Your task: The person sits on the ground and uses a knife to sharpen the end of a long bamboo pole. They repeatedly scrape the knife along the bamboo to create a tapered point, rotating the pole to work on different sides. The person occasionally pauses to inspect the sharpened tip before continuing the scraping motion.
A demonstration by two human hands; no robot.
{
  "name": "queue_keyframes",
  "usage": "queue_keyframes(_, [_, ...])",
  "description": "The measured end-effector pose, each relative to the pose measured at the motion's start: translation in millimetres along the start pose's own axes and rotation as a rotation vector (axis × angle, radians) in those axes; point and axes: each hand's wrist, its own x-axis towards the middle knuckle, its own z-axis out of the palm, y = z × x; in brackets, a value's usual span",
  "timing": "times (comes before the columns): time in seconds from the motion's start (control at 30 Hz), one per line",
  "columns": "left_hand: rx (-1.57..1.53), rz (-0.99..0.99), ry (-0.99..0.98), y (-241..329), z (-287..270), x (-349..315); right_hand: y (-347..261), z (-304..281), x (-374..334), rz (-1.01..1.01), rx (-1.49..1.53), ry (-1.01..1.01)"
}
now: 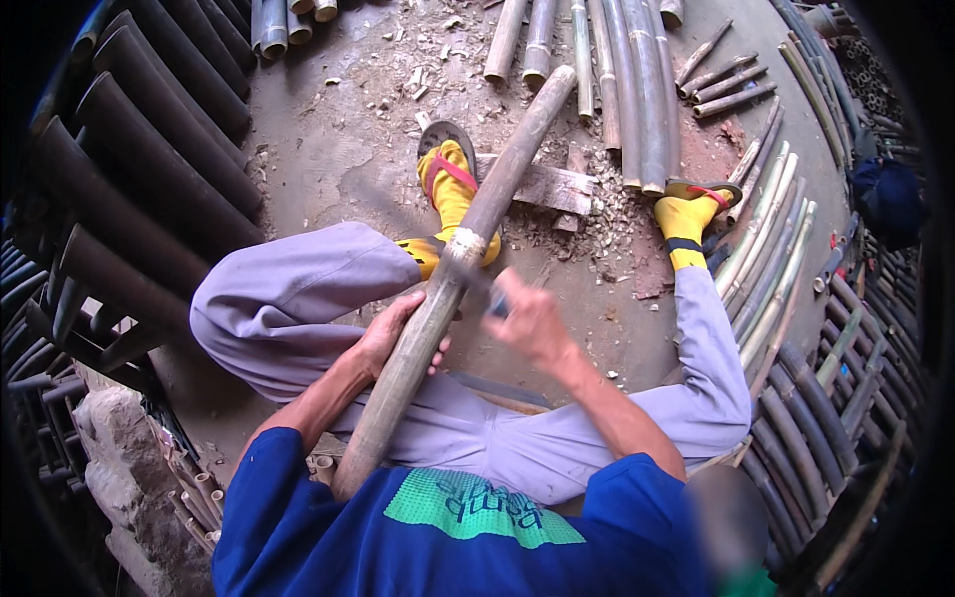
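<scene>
A thick grey-brown bamboo pole (418, 360) slants from my lap up and away to the right, its near end against my shirt. My left hand (386, 336) wraps around its lower half from the left, fingertips showing on the other side. Partway up, the pole has a pale, scraped ring (465, 242) at a joint. In my right hand (532, 323) is a knife (498, 303) with a blue handle. Its long dark blade is smeared by motion and crosses the pole just below the pale ring; whether it touches cannot be made out.
Wood chips (602, 234) litter the floor around a wooden board (552, 187). My feet, in yellow socks (453, 199) and sandals, flank it. Dark curved tubes (159, 139) crowd the left, above a rough stone (134, 468). Bamboo poles (647, 99) lie ahead and along the right.
</scene>
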Motion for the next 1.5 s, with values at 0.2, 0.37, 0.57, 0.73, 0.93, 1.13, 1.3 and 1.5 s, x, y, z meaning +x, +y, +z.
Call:
queue_keyframes(0.2, [0.037, 0.03, 0.079, -2.2, 3.8, -2.9, 37.0, -2.3, 20.9, 0.324, 0.141, 0.067])
queue_keyframes(0.37, [-0.021, 0.067, 0.095, -2.8, 1.9, -1.3, 20.3, 9.1, -1.1, 0.129, -0.03, -0.013])
queue_keyframes(0.57, [0.06, 0.046, 0.115, -2.2, -0.8, 1.0, -10.1, 3.8, -2.1, -0.018, -0.064, -0.059])
queue_keyframes(0.73, [0.003, 0.033, 0.027, -3.0, 0.1, 1.0, 33.7, 1.3, 17.3, 0.365, 0.147, -0.002])
queue_keyframes(0.93, [0.005, 0.053, -0.035, -1.6, 3.2, -1.3, 23.9, 10.2, 7.0, 0.099, -0.06, 0.041])
queue_keyframes(1.13, [-0.031, 0.025, 0.034, 1.9, -1.5, 1.8, 4.3, 14.7, -0.3, 0.002, -0.053, 0.077])
queue_keyframes(1.3, [-0.044, 0.05, 0.032, 1.7, -4.7, 5.3, 21.8, -0.6, 22.0, 0.253, 0.034, -0.029])
queue_keyframes(1.5, [0.023, 0.055, 0.062, -1.3, -2.9, 3.4, 26.1, -11.9, 29.0, 0.298, -0.135, -0.09])
